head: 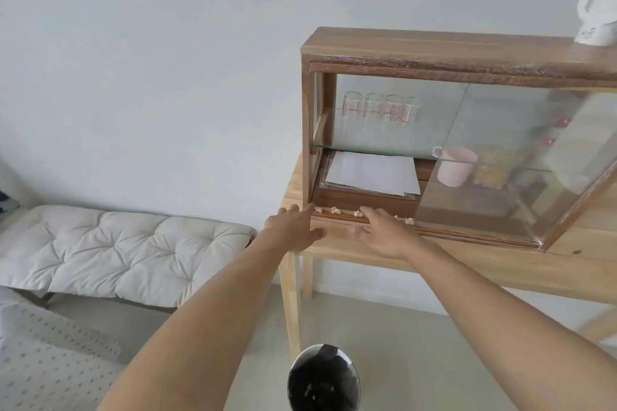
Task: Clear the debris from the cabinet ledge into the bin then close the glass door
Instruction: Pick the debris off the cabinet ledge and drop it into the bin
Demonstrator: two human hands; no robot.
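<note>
A wooden cabinet with glass sides stands on a pale wooden table. Its glass door is slid to the right, leaving the left half open. Several small pale crumpled scraps of debris lie along the dark bottom ledge. My left hand is spread open at the cabinet's lower left corner. My right hand rests with fingers extended on the ledge among the scraps; whether it pinches one I cannot tell. A bin with a black liner stands on the floor below.
Inside the cabinet are measuring glasses on a glass shelf, a stack of paper and a pink mug. A white kettle sits on top. A cushioned bench stands at the left wall.
</note>
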